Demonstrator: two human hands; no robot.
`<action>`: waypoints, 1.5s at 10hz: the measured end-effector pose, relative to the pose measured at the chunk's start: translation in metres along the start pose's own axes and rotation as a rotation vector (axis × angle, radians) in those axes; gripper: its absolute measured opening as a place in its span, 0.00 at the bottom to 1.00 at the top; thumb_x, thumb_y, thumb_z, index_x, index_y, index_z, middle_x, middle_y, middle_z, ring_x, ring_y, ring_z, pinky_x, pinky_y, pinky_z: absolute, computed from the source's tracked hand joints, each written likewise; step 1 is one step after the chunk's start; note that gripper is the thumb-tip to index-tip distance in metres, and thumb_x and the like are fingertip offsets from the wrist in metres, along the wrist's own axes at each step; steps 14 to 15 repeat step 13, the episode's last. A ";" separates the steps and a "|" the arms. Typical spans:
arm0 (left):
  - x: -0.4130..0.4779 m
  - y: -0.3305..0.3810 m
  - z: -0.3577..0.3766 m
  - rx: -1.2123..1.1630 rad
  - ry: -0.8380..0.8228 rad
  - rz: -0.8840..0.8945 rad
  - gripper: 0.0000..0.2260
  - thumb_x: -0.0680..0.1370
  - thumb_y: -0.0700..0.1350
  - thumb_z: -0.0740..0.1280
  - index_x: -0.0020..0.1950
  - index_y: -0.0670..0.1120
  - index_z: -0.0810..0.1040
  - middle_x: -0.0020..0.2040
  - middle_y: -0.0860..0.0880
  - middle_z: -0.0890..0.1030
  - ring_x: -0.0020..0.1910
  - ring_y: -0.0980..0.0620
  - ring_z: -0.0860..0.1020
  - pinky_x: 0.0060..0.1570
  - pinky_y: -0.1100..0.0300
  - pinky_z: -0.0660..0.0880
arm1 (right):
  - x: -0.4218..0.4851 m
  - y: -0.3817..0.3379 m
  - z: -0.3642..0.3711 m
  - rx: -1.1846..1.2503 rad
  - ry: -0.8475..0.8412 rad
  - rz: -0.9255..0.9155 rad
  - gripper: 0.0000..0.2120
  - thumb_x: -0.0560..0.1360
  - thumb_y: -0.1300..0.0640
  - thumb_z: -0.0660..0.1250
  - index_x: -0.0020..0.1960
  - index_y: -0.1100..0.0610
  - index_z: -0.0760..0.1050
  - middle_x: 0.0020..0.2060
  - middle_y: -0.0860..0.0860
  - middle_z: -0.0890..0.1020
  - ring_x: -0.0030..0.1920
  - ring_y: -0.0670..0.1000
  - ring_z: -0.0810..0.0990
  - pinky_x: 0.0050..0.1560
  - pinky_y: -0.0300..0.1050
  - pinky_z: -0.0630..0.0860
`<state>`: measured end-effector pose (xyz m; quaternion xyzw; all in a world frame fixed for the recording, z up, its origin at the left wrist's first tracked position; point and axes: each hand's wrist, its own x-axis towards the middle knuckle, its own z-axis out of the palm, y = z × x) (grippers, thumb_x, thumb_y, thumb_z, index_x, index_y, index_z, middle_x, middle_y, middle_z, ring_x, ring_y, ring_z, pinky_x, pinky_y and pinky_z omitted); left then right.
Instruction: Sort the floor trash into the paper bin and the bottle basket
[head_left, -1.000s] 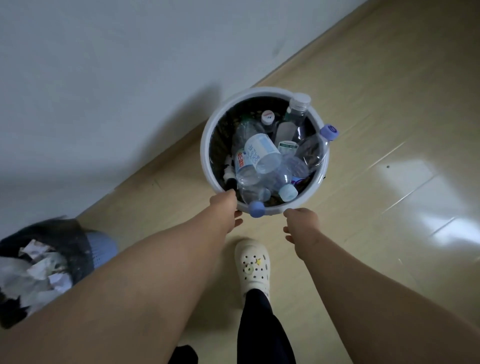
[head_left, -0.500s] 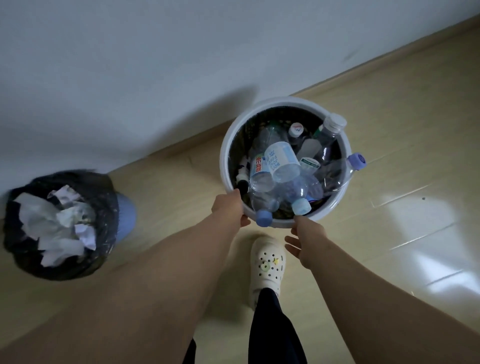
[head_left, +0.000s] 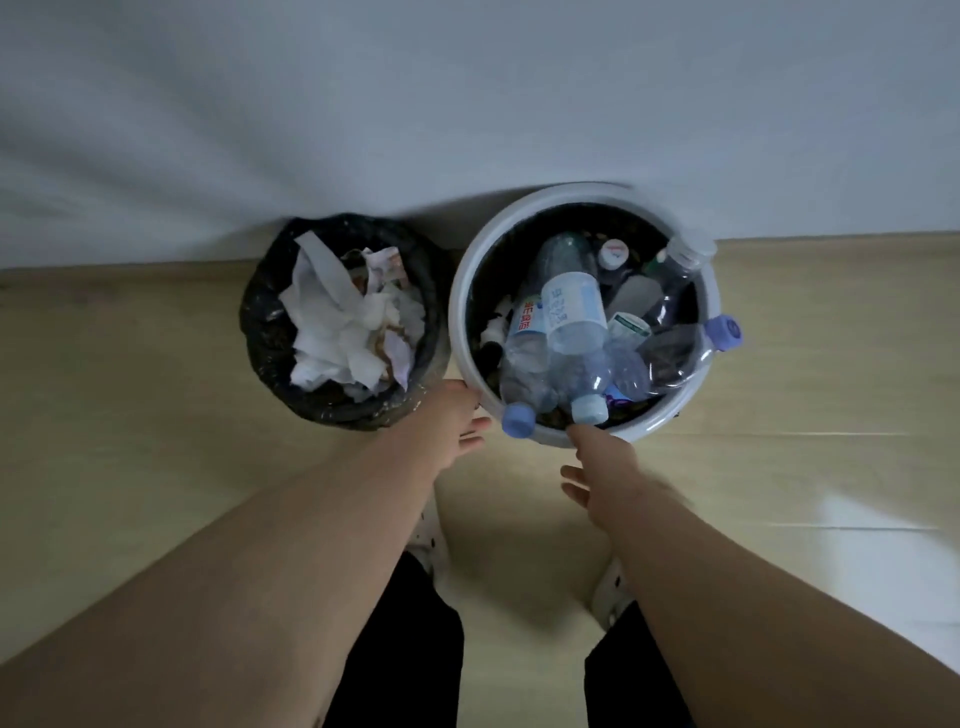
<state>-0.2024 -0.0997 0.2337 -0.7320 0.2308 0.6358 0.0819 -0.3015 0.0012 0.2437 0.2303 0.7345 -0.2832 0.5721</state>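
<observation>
The white round plastic basket (head_left: 461, 312), heaped with clear plastic bottles (head_left: 574, 312), stands straight ahead of both hands, by the wall and just right of the black-bagged bin (head_left: 260, 338) of crumpled white paper. Most bottles lie with caps toward the person. The left hand (head_left: 452, 421) sits loose-fingered at the near-left rim and the right hand (head_left: 605, 470) is spread, one finger at the near rim; both are empty. One bottle label (head_left: 527, 318) bears red characters too blurred to read.
</observation>
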 end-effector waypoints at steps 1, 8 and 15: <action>0.003 0.003 -0.020 -0.046 -0.060 -0.012 0.11 0.82 0.42 0.56 0.62 0.45 0.71 0.58 0.47 0.74 0.53 0.48 0.75 0.51 0.53 0.71 | -0.007 0.006 0.023 -0.044 0.025 -0.015 0.06 0.76 0.59 0.62 0.51 0.59 0.67 0.37 0.51 0.69 0.47 0.54 0.73 0.53 0.52 0.74; -0.002 -0.022 -0.022 -0.146 -0.036 -0.114 0.11 0.82 0.41 0.54 0.63 0.43 0.69 0.52 0.48 0.75 0.51 0.49 0.76 0.52 0.53 0.72 | -0.003 0.010 0.018 0.320 0.030 0.122 0.18 0.78 0.65 0.57 0.67 0.57 0.67 0.59 0.54 0.73 0.59 0.55 0.76 0.50 0.49 0.73; -0.035 -0.016 -0.043 -0.022 0.002 -0.017 0.14 0.81 0.42 0.56 0.66 0.43 0.69 0.55 0.47 0.76 0.52 0.50 0.76 0.54 0.53 0.70 | -0.037 0.008 0.037 0.226 -0.102 0.150 0.16 0.80 0.62 0.53 0.67 0.60 0.66 0.65 0.56 0.70 0.59 0.58 0.74 0.53 0.52 0.72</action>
